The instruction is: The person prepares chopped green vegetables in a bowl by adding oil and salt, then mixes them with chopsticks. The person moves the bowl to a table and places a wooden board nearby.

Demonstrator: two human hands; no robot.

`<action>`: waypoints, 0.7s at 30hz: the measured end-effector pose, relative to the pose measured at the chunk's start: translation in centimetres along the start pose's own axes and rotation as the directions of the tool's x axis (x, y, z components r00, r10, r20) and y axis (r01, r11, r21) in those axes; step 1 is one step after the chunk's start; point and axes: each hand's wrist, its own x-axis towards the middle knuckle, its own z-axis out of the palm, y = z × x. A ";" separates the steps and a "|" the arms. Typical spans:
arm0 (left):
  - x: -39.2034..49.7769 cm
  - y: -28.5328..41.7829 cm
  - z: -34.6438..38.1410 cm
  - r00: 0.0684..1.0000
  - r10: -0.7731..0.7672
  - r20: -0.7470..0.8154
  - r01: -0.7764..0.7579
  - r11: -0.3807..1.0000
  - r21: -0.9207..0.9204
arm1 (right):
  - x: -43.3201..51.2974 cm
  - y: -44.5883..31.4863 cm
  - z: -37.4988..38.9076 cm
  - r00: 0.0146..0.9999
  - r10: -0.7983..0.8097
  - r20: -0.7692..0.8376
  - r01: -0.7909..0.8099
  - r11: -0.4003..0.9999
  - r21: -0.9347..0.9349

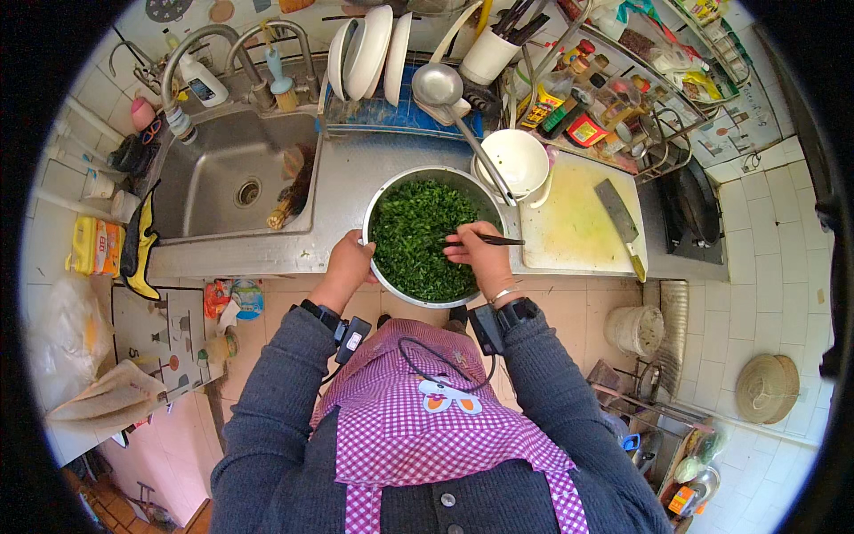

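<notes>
A large round metal basin [389, 180] holds a heap of finely chopped green leaves [420, 227] and overhangs the front edge of the steel counter. At its left side, my left hand [348, 261] grips the rim. My right hand [482, 257] is over the leaves, closed around dark chopsticks [500, 240] that lie nearly level. Their tips are partly lost among the greens, which look blurred there. Behind the basin a metal ladle [440, 87] slants down from the dish rack, its handle crossing the edge of a white bowl [515, 160].
Right of the basin, a cleaver [617, 210] rests on a pale cutting board [567, 207], its handle past the front edge. A steel sink [220, 160] lies left. The dish rack [400, 127] and seasoning bottles [574, 113] stand behind. A bucket [634, 330] is on the floor.
</notes>
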 end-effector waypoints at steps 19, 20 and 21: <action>0.2 -0.2 -0.2 1.000 0.022 -0.018 -0.021 1.000 0.019 | -4.6 -1.7 -2.6 0.937 -0.306 0.169 0.350 0.826 -0.442; 0.2 -0.2 -0.1 1.000 0.019 -0.020 -0.018 0.999 0.027 | -4.9 -1.3 -2.1 0.926 -0.307 0.220 0.370 0.853 -0.368; 0.1 -0.3 -0.1 1.000 0.022 -0.019 -0.022 1.000 -0.002 | -5.0 -0.7 -1.6 0.927 -0.244 0.285 0.328 0.897 -0.297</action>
